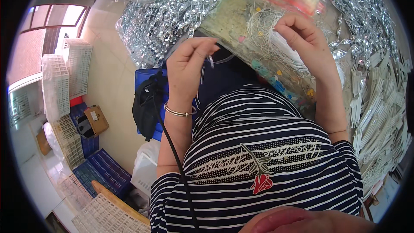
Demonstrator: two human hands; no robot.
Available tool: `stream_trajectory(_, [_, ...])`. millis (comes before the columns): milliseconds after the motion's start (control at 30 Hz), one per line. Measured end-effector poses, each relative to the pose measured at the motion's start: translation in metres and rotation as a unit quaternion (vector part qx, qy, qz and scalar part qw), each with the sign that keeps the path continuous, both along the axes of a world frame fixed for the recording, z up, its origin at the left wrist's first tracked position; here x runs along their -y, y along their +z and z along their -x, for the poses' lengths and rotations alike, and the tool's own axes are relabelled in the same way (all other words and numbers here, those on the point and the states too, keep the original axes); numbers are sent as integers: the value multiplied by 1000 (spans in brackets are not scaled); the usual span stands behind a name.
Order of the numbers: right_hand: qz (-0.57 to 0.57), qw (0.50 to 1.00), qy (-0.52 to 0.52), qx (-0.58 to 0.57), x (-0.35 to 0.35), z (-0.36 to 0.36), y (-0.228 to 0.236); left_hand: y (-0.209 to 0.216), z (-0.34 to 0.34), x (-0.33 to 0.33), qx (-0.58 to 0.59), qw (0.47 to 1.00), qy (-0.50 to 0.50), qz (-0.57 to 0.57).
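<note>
Two hands (189,67) (304,34), one bangle (179,112), one cardboard box (95,120), one black pouch (144,105).

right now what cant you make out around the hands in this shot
- Head view: the small clear piece at the left hand fingertips is too small to identify.
- Whether the right hand pinches a white thread cannot be told; its curled fingers hide the contact.
- The table under the silver garlands is covered by them.
- The white plastic strips are cut off by the fisheye rim.

Worktable (241,21) bears silver bead strands (172,13), white cords (276,39).
</note>
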State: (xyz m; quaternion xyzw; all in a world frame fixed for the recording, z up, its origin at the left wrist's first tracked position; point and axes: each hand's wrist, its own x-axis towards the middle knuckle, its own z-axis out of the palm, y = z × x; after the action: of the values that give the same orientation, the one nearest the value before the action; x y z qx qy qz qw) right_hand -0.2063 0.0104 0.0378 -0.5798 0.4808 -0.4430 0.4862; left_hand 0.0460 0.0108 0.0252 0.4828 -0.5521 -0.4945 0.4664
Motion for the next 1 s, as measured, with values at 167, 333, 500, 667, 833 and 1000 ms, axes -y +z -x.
stream_trajectory(167, [-4,999,36,27,-9,-6,16,20,26,-5,92,988,-69,99])
stream_trajectory(333, [9,995,84,50,-19,-19,21,30,44,-19,34,994,-99,32])
stream_trajectory(500, [60,996,56,24,-20,-17,17,28,52,-28,-62,994,-90,-30])
stream_trajectory(667, [57,997,45,1,-14,-6,21,21,51,-26,-82,993,-82,-36])
stream_trajectory(833, [39,998,42,16,-12,-3,21,18,52,-20,-79,989,-115,-49])
stream_trajectory(1000, [39,998,38,21,-14,-8,15,13,63,-16,-91,983,-133,-82])
